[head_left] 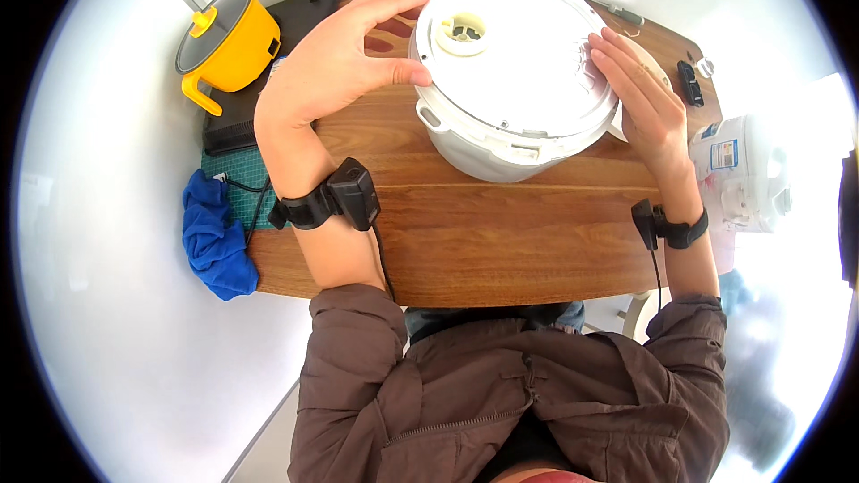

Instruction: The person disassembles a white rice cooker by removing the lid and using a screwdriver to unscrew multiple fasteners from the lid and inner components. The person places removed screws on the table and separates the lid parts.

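Note:
A white round tub-shaped appliance (501,156) stands on the wooden table in front of me, its near side showing a latch. On top is a glossy white disc-like lid (528,54) with small screws round its edge. A cream round vent fitting (463,34) sits at the lid's upper left. My left hand (353,49) grips the left rim, thumb on the near side and fingers reaching to the far side. Along the right rim, my right hand (646,94) holds the lid's edge with its fingers lying on top; its thumb is hidden.
A yellow pot (237,40) with a grey lid stands at the far left. Below it are a blue cloth (215,237) and a green mat (246,183). At the right edge sits a whitish translucent container (738,170). A screwdriver (626,14) and a black clip-like object (689,83) lie at the back right.

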### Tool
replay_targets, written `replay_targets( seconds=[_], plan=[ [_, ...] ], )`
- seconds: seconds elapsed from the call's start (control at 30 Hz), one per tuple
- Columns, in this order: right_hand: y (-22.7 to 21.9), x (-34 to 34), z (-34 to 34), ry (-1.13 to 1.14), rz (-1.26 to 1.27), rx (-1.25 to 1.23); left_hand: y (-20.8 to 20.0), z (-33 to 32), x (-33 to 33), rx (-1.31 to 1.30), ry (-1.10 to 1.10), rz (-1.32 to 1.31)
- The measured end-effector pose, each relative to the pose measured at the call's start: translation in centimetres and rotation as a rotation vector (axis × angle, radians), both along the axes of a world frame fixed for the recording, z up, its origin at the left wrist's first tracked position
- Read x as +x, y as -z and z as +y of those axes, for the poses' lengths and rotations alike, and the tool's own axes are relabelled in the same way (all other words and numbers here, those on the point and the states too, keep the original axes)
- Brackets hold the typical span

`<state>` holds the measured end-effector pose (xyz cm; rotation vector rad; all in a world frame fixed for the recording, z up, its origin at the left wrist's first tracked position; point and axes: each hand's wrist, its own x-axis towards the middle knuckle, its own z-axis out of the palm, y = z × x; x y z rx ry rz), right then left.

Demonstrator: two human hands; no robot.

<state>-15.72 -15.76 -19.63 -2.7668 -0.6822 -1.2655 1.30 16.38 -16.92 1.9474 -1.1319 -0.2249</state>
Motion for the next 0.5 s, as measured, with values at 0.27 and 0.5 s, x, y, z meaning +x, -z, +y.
replay_targets(
  seconds=[0.27, 0.5],
  plan=[
    [0.5, -0.7, 0.1, -0.001, 0.006, -0.022, 0.2, 0.0, 0.3, 0.003, 0.039, 0.039],
    [1.2, -0.6, 0.2, -0.003, -0.002, 0.029, 0.2, -0.1, 0.2, 0.006, 0.036, 0.024]
  ],
)
